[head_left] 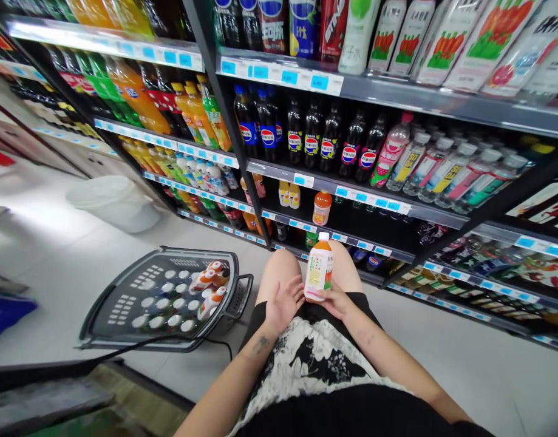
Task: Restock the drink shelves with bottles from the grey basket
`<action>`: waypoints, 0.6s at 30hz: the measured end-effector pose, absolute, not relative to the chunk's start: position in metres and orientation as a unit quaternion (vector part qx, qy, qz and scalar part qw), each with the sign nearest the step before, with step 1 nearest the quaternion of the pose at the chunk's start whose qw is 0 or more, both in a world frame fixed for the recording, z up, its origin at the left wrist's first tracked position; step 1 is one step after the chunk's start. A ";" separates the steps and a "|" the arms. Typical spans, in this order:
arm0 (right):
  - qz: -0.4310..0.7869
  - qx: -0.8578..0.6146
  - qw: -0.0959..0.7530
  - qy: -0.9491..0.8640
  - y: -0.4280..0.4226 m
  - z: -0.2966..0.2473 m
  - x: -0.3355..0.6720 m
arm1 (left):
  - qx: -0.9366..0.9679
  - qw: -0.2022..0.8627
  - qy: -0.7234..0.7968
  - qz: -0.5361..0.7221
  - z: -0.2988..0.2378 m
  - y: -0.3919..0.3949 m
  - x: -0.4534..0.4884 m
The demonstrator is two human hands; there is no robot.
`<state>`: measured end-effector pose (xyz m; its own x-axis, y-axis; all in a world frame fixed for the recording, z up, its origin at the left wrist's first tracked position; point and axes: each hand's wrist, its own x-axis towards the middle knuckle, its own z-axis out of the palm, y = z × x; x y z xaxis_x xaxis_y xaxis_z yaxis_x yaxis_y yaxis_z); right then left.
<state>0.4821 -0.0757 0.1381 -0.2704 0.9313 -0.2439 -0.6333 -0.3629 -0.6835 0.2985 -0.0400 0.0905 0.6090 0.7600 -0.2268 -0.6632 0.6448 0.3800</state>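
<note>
Shelves (pixel 379 91) of drinks filled the wall in front of the person, who crouched on a pale floor (pixel 55 267). One shelf carried a row of dark cola bottles (pixel 313 142), with clear bottles (pixel 447 167) bearing coloured labels to their right. On the shelf below stood a single orange bottle (pixel 322 207) with two small yellow ones (pixel 289 194) just beside it; most of that shelf behind them looked dark and bare. Blue price tags (pixel 372 202) ran along the shelf edges. Further left, orange and green soft drink bottles (pixel 137 97) crowded the racks, and a white tub (pixel 115 203) sat on the floor near the foot of them.

A grey shopping basket (pixel 124 291) rested on the floor to the person's left, just beside the knee. It held many small bottles standing upright with white caps (pixel 163 306) showing, and a few juice bottles (pixel 210 285) with orange caps lying on top towards the near corner. A dark cord trailed from under the basket.

The juice bottle (pixel 319 267) with a white cap was held upright above the bare knees, between the person and the lower shelves. The right hand (pixel 336 300) gripped it from below and behind, fingers closed round its base. The left hand (pixel 285 300) lay spread open against the bottle's left side, palm turned towards it, touching the label without clasping. Both forearms stretched forward from the body over a black and white patterned garment (pixel 306 358).
</note>
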 end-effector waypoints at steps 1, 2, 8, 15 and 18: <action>0.762 -0.314 0.514 -0.238 -0.076 0.140 0.481 | 0.136 0.886 0.188 0.402 0.089 -0.041 0.298; 0.761 -0.310 0.516 -0.244 -0.076 0.141 0.481 | 0.142 0.885 0.191 0.400 0.088 -0.043 0.298; 0.720 -0.322 0.540 -0.294 -0.087 0.131 0.486 | 0.163 0.898 0.206 0.354 0.077 -0.037 0.305; 0.650 -0.372 0.594 -0.294 -0.091 0.117 0.489 | 0.177 0.935 0.192 0.241 0.080 -0.009 0.332; 0.630 -0.386 0.620 -0.264 -0.095 0.123 0.491 | 0.180 0.942 0.179 0.218 0.082 -0.004 0.344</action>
